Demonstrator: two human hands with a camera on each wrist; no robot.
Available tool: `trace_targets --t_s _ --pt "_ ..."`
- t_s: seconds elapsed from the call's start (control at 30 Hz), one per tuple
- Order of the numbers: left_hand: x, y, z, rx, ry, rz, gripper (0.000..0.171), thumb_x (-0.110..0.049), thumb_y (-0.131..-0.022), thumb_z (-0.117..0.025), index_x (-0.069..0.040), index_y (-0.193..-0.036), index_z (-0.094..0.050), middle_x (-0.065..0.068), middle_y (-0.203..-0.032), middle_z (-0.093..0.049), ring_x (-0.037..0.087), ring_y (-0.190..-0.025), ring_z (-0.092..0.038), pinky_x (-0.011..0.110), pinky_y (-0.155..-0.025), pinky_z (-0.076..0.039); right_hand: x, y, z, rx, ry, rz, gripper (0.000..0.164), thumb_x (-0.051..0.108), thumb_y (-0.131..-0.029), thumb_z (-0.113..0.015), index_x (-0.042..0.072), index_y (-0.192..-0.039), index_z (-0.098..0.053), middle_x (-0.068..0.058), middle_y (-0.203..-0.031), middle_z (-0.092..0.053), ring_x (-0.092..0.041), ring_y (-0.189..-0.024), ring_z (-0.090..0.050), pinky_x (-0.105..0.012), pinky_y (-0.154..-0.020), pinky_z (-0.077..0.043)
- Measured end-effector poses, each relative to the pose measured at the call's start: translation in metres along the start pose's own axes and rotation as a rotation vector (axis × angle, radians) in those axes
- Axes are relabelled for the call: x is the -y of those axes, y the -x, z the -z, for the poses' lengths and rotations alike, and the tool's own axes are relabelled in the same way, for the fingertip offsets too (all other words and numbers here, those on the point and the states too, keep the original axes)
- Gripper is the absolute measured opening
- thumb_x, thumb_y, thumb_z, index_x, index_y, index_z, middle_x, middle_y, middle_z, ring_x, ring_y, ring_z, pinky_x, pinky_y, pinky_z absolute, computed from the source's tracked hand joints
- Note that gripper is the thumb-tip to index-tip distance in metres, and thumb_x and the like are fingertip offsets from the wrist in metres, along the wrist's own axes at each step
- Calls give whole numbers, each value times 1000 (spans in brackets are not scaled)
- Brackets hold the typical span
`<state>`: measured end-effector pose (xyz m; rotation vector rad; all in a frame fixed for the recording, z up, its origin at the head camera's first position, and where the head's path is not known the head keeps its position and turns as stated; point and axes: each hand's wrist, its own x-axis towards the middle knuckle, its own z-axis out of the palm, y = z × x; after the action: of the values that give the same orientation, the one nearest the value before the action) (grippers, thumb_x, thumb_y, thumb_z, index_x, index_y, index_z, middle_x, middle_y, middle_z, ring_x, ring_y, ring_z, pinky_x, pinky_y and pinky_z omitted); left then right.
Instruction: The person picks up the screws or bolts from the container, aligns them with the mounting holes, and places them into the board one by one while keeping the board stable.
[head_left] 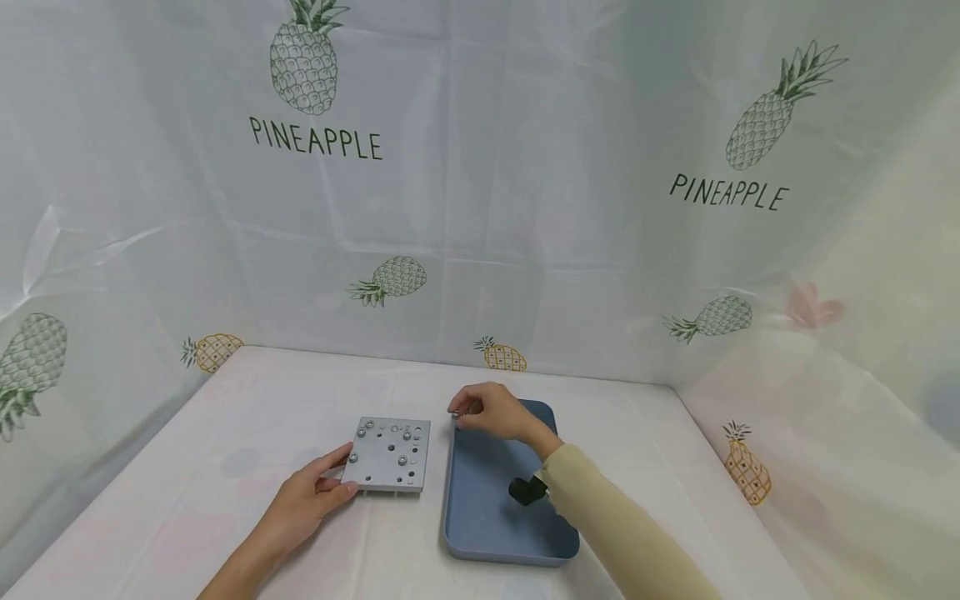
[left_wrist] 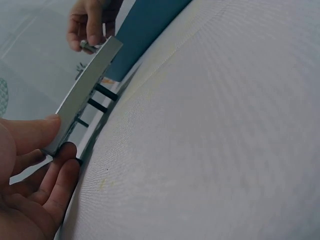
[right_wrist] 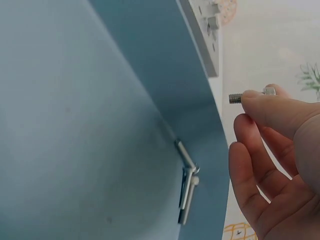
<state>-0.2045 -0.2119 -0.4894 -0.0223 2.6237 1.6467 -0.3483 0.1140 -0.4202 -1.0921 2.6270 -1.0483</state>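
My left hand (head_left: 303,500) grips the near left edge of a square grey metal plate (head_left: 378,467), thumb along the edge and fingers underneath. Holes dot the plate, and several socket-head bolts (head_left: 402,460) sit in it. Dark bolt shanks (left_wrist: 106,92) stick out below it in the left wrist view. Over the far left rim of the blue tray, my right hand (head_left: 495,410) pinches a small metal bolt (right_wrist: 235,98) between thumb and index finger, its threaded end toward the plate. The other right fingers are loosely bent.
The blue tray (head_left: 480,500) stands right of the plate, under the right forearm. Loose bolts (right_wrist: 186,192) lie inside it against the wall. A black wrist camera (head_left: 527,492) hangs over the tray. White pineapple-printed cloth (head_left: 525,208) rises behind the table.
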Motion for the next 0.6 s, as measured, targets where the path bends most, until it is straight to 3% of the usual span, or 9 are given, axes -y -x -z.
trace_targets --t_s 0.6 --pt "1 0 0 3 9 12 75 -26 -97 -81 -13 -162 -46 17 -154 -55 13 -103 -66 22 -83 -51 11 -22 -16 8 -35 -35 24 11 -96 -81 6 -118 -78 7 -103 -76 -7 -85 -68 -24 -75 -56"
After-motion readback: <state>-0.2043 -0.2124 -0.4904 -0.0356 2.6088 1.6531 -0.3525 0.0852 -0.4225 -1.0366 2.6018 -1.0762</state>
